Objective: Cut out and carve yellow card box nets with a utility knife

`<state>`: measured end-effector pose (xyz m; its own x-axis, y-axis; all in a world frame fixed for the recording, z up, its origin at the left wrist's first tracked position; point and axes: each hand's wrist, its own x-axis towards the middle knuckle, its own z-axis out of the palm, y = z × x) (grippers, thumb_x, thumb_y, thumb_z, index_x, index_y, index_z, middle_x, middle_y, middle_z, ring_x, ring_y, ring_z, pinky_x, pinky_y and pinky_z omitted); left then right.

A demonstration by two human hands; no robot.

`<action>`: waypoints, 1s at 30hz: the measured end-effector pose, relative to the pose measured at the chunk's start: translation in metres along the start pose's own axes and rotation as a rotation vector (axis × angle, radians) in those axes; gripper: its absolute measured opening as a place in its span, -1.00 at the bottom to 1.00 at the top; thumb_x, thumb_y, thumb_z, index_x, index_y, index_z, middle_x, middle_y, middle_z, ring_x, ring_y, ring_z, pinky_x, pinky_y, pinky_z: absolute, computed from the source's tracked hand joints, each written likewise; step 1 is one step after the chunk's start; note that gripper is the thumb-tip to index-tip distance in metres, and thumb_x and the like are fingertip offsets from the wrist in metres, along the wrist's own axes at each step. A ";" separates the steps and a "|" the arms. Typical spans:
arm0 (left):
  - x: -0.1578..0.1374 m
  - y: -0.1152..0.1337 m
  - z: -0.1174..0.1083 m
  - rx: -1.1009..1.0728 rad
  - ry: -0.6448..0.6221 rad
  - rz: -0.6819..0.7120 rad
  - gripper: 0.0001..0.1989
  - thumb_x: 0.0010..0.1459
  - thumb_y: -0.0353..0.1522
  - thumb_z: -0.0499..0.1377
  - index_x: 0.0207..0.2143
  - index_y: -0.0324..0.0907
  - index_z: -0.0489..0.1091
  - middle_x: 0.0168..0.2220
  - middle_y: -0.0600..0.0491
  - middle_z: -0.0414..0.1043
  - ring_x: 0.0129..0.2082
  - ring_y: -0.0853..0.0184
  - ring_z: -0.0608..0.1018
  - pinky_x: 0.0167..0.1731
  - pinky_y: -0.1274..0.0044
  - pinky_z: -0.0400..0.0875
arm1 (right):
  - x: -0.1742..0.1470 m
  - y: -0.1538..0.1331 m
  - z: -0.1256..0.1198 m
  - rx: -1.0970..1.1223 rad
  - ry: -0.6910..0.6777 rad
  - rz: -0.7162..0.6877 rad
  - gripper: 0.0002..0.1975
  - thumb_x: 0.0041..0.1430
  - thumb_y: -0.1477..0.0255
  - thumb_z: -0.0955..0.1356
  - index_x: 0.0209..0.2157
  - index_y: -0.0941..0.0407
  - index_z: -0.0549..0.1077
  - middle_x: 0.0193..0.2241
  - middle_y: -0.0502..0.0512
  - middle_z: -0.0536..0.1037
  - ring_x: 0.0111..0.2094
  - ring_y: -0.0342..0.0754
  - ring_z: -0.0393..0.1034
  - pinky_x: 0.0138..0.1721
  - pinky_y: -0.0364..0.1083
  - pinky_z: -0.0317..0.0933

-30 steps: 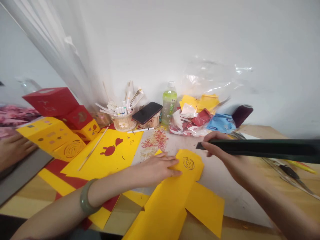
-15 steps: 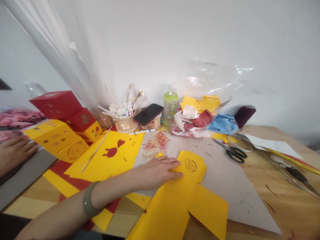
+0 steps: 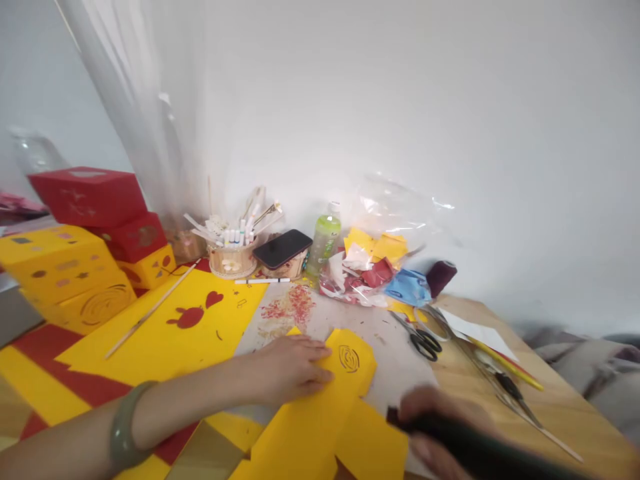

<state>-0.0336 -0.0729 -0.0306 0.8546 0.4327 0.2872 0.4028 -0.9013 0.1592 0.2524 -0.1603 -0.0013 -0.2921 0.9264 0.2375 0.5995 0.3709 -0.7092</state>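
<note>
My left hand [image 3: 293, 370], with a green bangle [image 3: 125, 427] on its wrist, lies flat with fingers stretched out on a yellow paper cut-out [image 3: 300, 433]. A spiral pattern is cut into the far panel of that paper, just beyond my fingertips. At the lower right, my right hand [image 3: 440, 407] is closed around a long dark object [image 3: 465, 437]. Motion blurs this object too much to tell its kind. Its narrow tip points left, close to the side flap of the yellow paper. A grey board [image 3: 380, 373] lies under the paper.
Red and yellow paper boxes [image 3: 90, 200] are stacked at the left. Behind stand a basket of markers [image 3: 233, 260], a phone [image 3: 283, 248], a green bottle [image 3: 325, 240] and a bag of scraps [image 3: 357, 277]. Scissors [image 3: 425, 343] lie at the right.
My right hand has come into view at the lower right with the dark object. The view has shifted right; a person's hand at the far left has gone out of frame. My left hand stays on the paper.
</note>
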 end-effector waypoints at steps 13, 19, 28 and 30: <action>0.003 -0.004 0.018 0.182 0.036 0.038 -0.74 0.24 -0.23 0.12 -0.06 -0.10 0.41 0.03 -0.08 0.39 0.02 0.18 0.45 0.00 0.40 0.31 | 0.104 -0.007 0.042 0.344 -0.129 0.155 -0.88 0.01 0.39 0.33 -0.38 0.09 0.32 -0.47 -0.05 0.38 -0.44 -0.13 0.24 -0.39 -0.13 0.19; 0.001 -0.004 0.021 0.171 0.055 0.032 -0.72 0.25 -0.23 0.09 -0.04 -0.11 0.41 0.08 -0.14 0.34 0.04 0.17 0.43 0.02 0.39 0.28 | 0.100 0.002 0.055 0.330 -0.131 0.122 -0.87 0.07 0.35 0.32 -0.39 0.08 0.28 -0.47 -0.05 0.36 -0.41 -0.11 0.21 -0.37 -0.12 0.13; -0.001 -0.007 0.021 0.168 0.031 0.040 -0.70 0.26 -0.22 0.09 -0.02 -0.13 0.41 0.10 -0.14 0.33 0.07 0.17 0.41 0.06 0.39 0.25 | 0.097 0.009 0.055 0.328 -0.092 0.118 -0.87 0.13 0.32 0.31 -0.39 0.07 0.30 -0.47 -0.06 0.35 -0.41 -0.11 0.19 -0.36 -0.12 0.10; -0.001 -0.007 0.023 0.160 0.029 0.033 -0.70 0.27 -0.22 0.08 -0.02 -0.13 0.41 0.11 -0.13 0.32 0.08 0.17 0.41 0.06 0.38 0.25 | 0.097 0.008 0.055 0.322 -0.089 0.118 -0.88 0.13 0.33 0.31 -0.39 0.08 0.30 -0.46 -0.06 0.37 -0.39 -0.10 0.21 -0.34 -0.12 0.11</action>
<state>-0.0301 -0.0672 -0.0537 0.8595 0.4008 0.3173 0.4235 -0.9059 -0.0026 0.1876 -0.0709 -0.0203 -0.3067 0.9472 0.0929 0.3714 0.2090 -0.9046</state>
